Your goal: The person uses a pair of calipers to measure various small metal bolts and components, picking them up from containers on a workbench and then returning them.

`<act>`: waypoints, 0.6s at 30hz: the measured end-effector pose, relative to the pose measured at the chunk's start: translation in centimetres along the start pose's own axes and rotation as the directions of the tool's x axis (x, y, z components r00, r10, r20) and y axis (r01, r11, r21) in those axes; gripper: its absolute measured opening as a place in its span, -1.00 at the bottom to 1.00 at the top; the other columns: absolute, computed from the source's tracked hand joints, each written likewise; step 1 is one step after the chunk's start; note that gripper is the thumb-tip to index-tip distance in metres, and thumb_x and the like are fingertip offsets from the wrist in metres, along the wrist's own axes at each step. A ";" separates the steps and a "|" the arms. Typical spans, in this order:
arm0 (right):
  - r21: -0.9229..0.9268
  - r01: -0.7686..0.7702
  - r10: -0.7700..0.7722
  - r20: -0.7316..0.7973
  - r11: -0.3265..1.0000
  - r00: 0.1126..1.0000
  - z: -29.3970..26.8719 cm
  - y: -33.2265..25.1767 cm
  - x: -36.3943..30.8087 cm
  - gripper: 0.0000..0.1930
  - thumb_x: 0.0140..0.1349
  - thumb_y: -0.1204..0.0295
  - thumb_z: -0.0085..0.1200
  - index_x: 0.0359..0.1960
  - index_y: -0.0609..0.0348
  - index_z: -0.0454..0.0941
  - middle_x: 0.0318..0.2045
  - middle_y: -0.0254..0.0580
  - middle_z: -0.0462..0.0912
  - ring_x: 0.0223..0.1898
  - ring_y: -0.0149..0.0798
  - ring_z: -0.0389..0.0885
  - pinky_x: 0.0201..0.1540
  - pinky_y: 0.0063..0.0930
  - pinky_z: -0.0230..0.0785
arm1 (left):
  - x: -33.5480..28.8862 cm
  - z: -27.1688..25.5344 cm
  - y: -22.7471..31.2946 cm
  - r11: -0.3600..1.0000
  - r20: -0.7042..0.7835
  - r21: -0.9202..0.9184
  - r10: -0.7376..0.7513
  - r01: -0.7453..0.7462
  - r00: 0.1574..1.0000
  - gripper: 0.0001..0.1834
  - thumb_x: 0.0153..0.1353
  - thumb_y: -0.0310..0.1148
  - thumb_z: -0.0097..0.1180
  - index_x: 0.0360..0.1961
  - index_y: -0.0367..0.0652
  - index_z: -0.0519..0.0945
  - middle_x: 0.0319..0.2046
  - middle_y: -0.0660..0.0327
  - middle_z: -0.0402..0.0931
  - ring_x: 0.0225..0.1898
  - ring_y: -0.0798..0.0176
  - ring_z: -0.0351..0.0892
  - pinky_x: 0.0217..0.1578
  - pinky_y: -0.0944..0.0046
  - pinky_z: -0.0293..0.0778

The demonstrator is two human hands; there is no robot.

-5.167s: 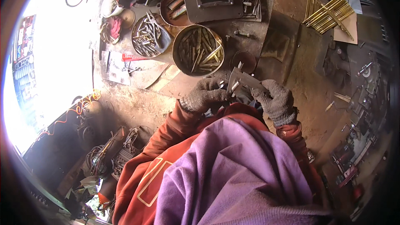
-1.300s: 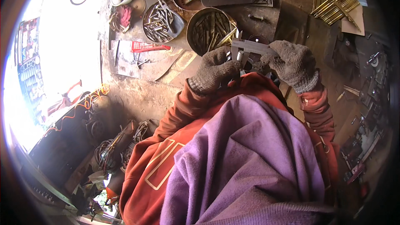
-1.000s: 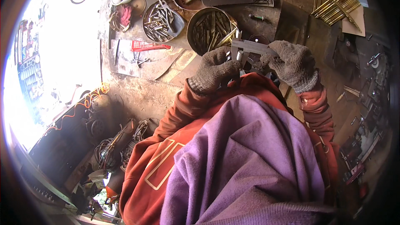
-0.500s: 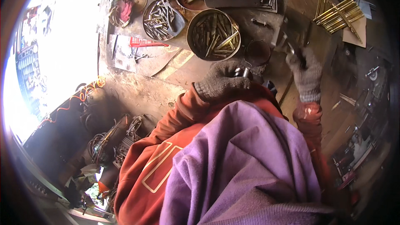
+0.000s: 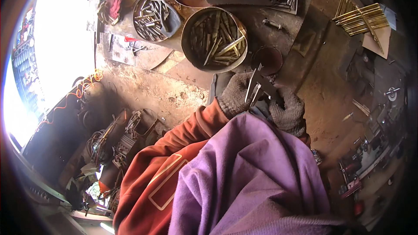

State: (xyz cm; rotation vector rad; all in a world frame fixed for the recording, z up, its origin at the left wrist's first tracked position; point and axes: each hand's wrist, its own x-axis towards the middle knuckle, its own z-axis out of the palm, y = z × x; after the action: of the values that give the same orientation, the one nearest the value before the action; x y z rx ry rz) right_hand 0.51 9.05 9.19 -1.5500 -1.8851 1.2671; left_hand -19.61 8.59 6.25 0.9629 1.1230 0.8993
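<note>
The right hand [image 5: 288, 112] grips a caliper [image 5: 266, 86] beside the left hand [image 5: 235, 94], whose fingers' hold I can't tell.

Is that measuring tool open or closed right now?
Open, a little: the caliper by the right hand shows a gap between its two long jaws.

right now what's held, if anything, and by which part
The right hand holds a slide caliper by its beam; whether the left hand holds anything can't be told.
</note>
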 end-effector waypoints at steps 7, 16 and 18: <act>0.436 -0.413 0.449 0.022 0.800 0.893 0.0 1.0 0.3 -0.88 0.27 0.46 0.22 -0.22 0.21 0.62 -0.48 -0.38 0.63 -0.45 -0.51 0.49 -0.38 -0.51 0.39 | -1.0 -1.5 0.6 0.832 -0.132 -0.462 -0.406 0.306 0.904 -0.67 0.32 -0.43 0.10 0.08 -0.33 0.54 -0.25 0.18 0.63 -0.30 0.36 0.61 -0.32 0.33 0.56; 0.778 -0.216 0.418 -0.065 0.590 0.906 -0.2 3.2 2.4 -0.79 0.24 0.53 0.22 -0.11 0.28 0.58 -0.37 -0.33 0.60 -0.44 -0.46 0.51 -0.36 -0.55 0.41 | -1.3 -2.5 2.9 0.784 -0.110 -0.472 -0.505 0.402 0.856 -0.58 0.27 -0.52 0.19 0.15 -0.39 0.48 -0.16 0.08 0.65 -0.20 0.24 0.68 -0.26 0.30 0.60; 0.701 -0.214 0.423 -0.138 0.680 0.895 0.0 4.3 2.8 -0.82 0.24 0.56 0.19 -0.13 0.28 0.58 -0.41 -0.32 0.56 -0.46 -0.45 0.49 -0.39 -0.56 0.37 | 0.3 -1.8 2.5 0.961 -0.167 -0.209 -0.216 0.180 0.962 -0.58 0.27 -0.49 0.21 0.16 -0.30 0.51 -0.13 -0.01 0.67 -0.17 0.15 0.72 -0.22 0.24 0.63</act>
State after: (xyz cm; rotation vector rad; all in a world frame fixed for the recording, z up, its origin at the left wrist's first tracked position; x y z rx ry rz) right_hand 2.07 11.55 4.99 -1.5602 -0.8134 1.5326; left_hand -21.58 9.94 8.20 0.6034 1.2446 0.9287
